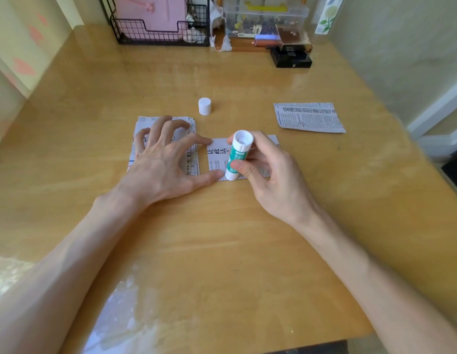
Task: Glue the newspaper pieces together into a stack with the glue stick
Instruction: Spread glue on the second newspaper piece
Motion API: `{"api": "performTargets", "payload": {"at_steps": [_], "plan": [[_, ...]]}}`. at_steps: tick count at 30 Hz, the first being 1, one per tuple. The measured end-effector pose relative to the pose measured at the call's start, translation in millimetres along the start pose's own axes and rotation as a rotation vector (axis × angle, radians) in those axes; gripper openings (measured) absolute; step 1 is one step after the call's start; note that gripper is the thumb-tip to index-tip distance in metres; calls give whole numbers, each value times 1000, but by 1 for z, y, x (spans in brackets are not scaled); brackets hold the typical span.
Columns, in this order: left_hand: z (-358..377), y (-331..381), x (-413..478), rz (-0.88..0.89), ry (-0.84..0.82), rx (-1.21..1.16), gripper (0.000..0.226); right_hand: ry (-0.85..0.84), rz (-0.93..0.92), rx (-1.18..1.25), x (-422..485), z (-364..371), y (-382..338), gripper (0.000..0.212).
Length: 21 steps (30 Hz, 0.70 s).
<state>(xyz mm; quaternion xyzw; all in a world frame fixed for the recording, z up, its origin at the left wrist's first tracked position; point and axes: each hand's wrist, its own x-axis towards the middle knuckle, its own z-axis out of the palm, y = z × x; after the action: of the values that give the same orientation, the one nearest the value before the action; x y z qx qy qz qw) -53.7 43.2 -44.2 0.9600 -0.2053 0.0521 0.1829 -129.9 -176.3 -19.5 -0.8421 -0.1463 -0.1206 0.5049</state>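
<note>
View: head, looking down at the tabletop (222, 238).
Left hand (166, 159): spread flat, nothing gripped. Three fingertips are rested on the stack. The index tip and thumb tip are pressed on the left edge of the piece.
Right hand (268, 175): clenched round the glue stick, with the thumb on the near side and the fingers behind.
Glue stick (237, 155): white with a green label, uncapped and tilted. The lower end is set on the piece near its front edge; the upper end is turned toward the camera.
Piece (217, 154): single newspaper cutting, laid flat mid-tabletop just right of the stack, partly covered by the right hand.
Stack (194, 166): newspaper cuttings piled with edges slightly offset, largely hidden under the left hand.
Loose cutting (309, 117): laid flat, well apart to the right.
Cap (205, 106): white, stood upright behind the stack, touching nothing.
Far edge: wire basket (161, 31), clear box (265, 19) and black box (291, 58) are lined along the back.
</note>
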Motion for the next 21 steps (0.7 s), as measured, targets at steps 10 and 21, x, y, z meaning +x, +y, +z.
{"api": "performTargets", "payload": {"at_steps": [10, 21], "plan": [[-2, 1, 0, -17, -20, -15, 80, 20, -18, -254, -4, -9, 4, 15], [-4, 1, -1, -9, -35, -27, 80, 79, 72, -335, -8, -33, 10, 16]]}}
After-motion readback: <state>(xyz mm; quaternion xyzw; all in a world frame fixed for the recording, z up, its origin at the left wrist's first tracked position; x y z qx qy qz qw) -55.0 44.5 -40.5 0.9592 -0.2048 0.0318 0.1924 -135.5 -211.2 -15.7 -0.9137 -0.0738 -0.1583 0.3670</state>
